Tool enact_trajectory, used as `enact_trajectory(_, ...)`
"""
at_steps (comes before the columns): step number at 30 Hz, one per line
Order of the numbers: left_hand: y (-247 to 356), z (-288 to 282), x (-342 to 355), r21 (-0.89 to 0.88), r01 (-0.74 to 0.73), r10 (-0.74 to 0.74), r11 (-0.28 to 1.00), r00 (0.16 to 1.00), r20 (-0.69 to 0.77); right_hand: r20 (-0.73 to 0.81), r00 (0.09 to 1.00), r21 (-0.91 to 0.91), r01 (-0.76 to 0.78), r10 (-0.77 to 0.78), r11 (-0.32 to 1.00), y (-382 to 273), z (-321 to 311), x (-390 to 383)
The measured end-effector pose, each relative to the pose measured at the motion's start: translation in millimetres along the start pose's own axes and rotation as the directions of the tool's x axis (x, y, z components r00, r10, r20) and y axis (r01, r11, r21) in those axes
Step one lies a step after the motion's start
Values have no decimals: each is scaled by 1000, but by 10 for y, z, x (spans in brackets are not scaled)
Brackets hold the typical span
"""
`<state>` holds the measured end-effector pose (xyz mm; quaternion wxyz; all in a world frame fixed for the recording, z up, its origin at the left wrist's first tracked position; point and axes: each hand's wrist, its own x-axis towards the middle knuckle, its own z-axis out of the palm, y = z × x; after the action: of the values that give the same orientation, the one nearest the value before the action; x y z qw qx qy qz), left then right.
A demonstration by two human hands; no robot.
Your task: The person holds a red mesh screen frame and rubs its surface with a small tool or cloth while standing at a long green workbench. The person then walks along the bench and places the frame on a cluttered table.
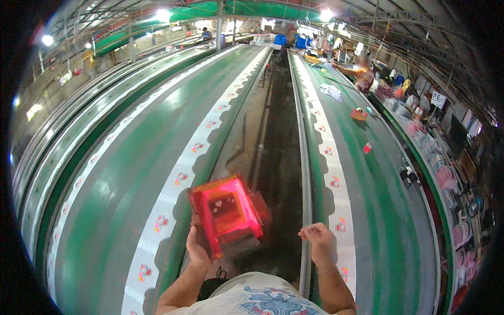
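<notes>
A screen-printing frame [227, 198] with a bright pink and red border and a darker mesh is tilted over the aisle. Small pale heart-like shapes show on its mesh. My left hand [197, 247] grips the frame at its lower left edge; part of the fingers is hidden behind it. The frame's right side is smeared by motion. To the right, beside the edge of the right table, my right hand [318, 240] hovers with its fingers curled in, and I see nothing in them. Near it lies a white strip [336, 202] printed with small coloured motifs.
Long green tables [131, 173] run away on both sides of a dark aisle [278, 131]. Printed white fabric strips line their edges. On the right table [378, 210] sit a small red jar [367, 147], an orange-brown box [359, 114] and a crumpled white cloth [331, 92]. A person [362, 73] stands beyond.
</notes>
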<state>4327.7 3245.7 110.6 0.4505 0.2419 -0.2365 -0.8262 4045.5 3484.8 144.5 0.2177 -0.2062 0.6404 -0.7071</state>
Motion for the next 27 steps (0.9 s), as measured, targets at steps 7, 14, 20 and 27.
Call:
enact_trajectory(7,-335,1102,1860,8,-27,26,1000,995,97,-337,937,231,-9,89,973,852,-854,1583)
enact_trajectory(14,-792,1888,3832,179,-9,9,984,1000,0,-587,802,361,137,111,922,1171,-1434,3741)
enact_trajectory(20,-859,2614,5274,173,-101,103,980,995,1,-505,856,257,29,108,966,981,-894,5914)
enact_trajectory(27,-1129,2720,7141,79,-124,129,989,989,-65,-70,997,131,-6,16,991,656,454,8007)
